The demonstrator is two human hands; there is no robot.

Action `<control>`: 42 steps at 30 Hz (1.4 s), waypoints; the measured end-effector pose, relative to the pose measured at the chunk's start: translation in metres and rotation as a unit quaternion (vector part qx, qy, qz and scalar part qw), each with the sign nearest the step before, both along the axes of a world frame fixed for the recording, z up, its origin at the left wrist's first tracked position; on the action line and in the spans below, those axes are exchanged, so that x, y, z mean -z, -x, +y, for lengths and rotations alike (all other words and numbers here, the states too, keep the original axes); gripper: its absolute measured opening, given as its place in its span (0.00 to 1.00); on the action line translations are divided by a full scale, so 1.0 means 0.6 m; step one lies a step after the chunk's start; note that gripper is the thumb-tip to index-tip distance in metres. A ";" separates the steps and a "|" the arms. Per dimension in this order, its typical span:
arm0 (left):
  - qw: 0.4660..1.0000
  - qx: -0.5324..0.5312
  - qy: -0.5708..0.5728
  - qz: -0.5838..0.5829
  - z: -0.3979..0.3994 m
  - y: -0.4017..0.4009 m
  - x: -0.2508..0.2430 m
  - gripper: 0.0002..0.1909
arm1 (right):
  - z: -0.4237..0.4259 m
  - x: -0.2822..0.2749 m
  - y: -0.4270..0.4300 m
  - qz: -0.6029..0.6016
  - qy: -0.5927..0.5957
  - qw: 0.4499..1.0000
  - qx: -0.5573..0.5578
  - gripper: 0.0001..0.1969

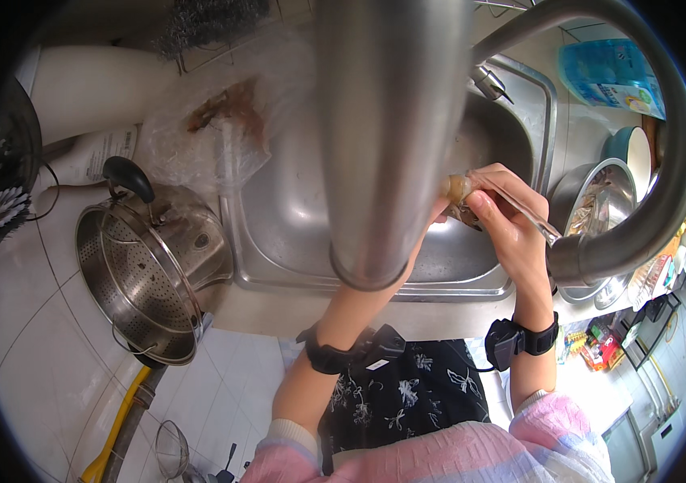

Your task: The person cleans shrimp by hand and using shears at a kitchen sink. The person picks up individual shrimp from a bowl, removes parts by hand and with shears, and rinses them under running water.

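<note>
Over the right part of a stainless steel sink (pixel 294 241), my right hand (pixel 506 208) pinches what looks like a shrimp (pixel 458 188) between thumb and fingers, under a thin stream of water from the curved metal faucet (pixel 578 259). My left hand (pixel 438 208) touches the shrimp from the other side; most of it is hidden behind the thick metal tube (pixel 391 151) that crosses the view. Darker legs or shell parts hang below my fingers. Right of the sink, a steel bowl (pixel 602 199) holds more shrimp-like pieces. Black straps with small devices are on both wrists.
Left of the sink lie a clear plastic bag (pixel 198 151) with brownish residue, a perforated steamer pot (pixel 137 284), a lid with a black handle (pixel 128 175) and a scrub brush (pixel 2 211). At the upper right are a blue bottle (pixel 611 75) and a teal bowl (pixel 632 154).
</note>
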State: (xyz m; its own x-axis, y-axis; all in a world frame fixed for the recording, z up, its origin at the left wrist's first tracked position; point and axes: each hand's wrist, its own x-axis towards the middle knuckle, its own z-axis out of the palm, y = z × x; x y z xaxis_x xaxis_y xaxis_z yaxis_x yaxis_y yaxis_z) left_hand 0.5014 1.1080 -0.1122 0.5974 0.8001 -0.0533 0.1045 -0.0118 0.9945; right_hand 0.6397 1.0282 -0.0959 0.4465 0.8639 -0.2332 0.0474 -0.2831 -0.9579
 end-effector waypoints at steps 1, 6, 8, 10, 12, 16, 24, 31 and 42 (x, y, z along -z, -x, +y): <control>1.000 0.006 0.003 -0.002 0.001 -0.002 -0.005 0.07 | 0.001 0.001 0.000 -0.001 -0.003 1.000 0.001 0.07; 0.996 0.030 -0.086 0.022 -0.008 -0.008 0.015 0.07 | -0.025 0.038 -0.022 -0.007 0.002 1.000 0.020 0.08; 0.994 -0.032 0.073 -0.071 -0.025 -0.013 0.040 0.08 | -0.028 0.045 -0.021 -0.005 -0.004 1.000 0.026 0.08; 0.991 -0.037 0.109 -0.060 -0.018 -0.016 0.035 0.08 | -0.016 0.023 -0.013 -0.010 0.040 0.998 0.040 0.09; 0.996 -0.021 0.091 -0.016 -0.013 -0.015 0.030 0.08 | -0.002 0.007 -0.004 0.003 0.021 0.999 0.036 0.09; 0.999 0.003 0.040 0.001 -0.004 -0.010 0.007 0.09 | -0.001 0.006 -0.001 0.054 0.001 0.998 0.046 0.08; 0.999 0.040 0.020 0.031 0.003 0.010 0.028 0.09 | 0.003 0.003 0.000 0.077 -0.007 0.996 0.044 0.06; 0.978 0.018 0.207 -0.028 -0.006 -0.009 0.008 0.10 | 0.007 0.017 -0.001 0.061 -0.027 0.997 0.040 0.07; 0.978 0.035 0.204 0.016 -0.010 0.006 0.009 0.10 | 0.016 0.016 -0.007 0.091 0.001 0.994 0.058 0.07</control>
